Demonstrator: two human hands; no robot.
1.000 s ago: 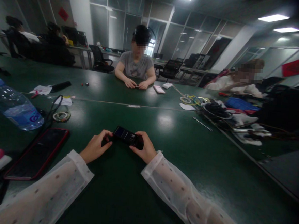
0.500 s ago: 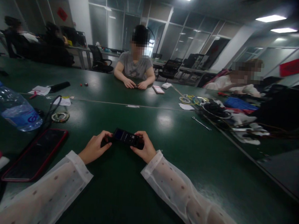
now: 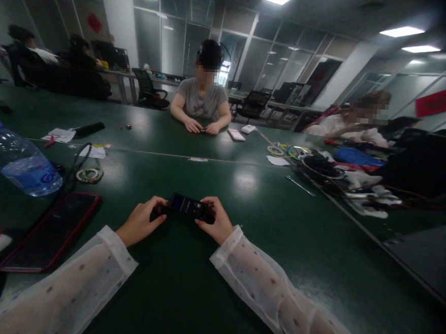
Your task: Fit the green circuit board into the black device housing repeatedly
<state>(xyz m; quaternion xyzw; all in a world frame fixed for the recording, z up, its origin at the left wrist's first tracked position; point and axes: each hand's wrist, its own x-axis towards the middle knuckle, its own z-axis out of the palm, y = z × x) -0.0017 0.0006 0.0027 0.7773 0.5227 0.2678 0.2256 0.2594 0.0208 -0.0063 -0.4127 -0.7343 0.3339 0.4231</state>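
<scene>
The black device (image 3: 187, 207) is located between the two hands, above or on the green tabletop (image 3: 276, 221); contact beneath it cannot be determined. Its long axis runs left to right, with the right end angled slightly toward the wearer. The right hand (image 3: 216, 220) pinches the right end between thumb and fingers. The left hand (image 3: 142, 221) is curled at the left end, thumb and fingertips apart; whether they grip it cannot be determined. Neither hand is markedly nearer the device. Lateral limits: red-edged phone (image 3: 52, 234) beside the left forearm; wrench (image 3: 300, 185) well to the right. Beyond the device, green surface extends to a transverse seam (image 3: 163, 154); more surface lies between the forearms.
</scene>
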